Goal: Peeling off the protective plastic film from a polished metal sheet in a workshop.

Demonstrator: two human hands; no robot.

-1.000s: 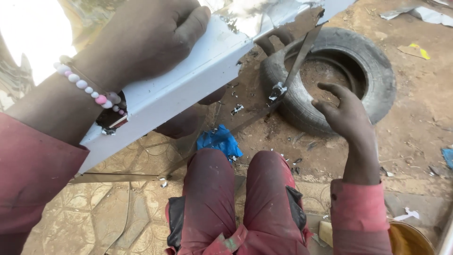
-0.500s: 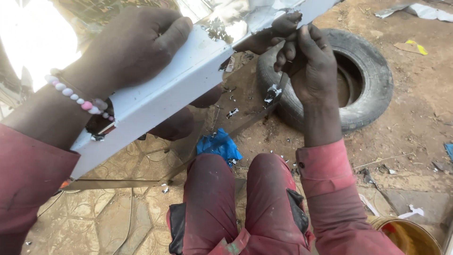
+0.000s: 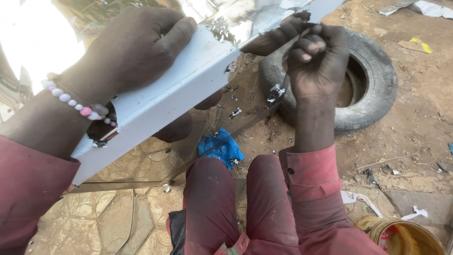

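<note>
Gripping from above, the left hand [image 3: 137,52] curls its fingers [image 3: 181,28] over the top edge of a long white metal strip [image 3: 188,89], thumb side hidden behind it; the hold is closed and firm. A bead bracelet [image 3: 75,104] circles that wrist. The right hand [image 3: 318,63] is clenched tight at the strip's far end, its fingers [image 3: 306,47] pinching a thin dark tool [image 3: 283,80] that hangs down from the fist. Whether it is a blade or a scraper I cannot tell, and its tip is hidden.

The strip runs aslant from the lower left up to the upper right, held in the air above the person's knees [image 3: 236,198], resting on nothing. Near the right hand its top face shows shiny bare metal with ragged flakes of coating [image 3: 245,23]; the long side face is clean white. A torn dark patch [image 3: 101,132] sits at its near end, by the bracelet. Judging from this, the stripping has only just started at the far end and most of the length remains untouched.

Beyond the hands lies an old tyre [image 3: 373,80] on the dirt floor, with a blue rag [image 3: 222,148] just ahead of the knees. A patterned mat [image 3: 108,222] covers the floor's near-left part, and a yellow bucket [image 3: 406,236] stands at the near-right corner.
</note>
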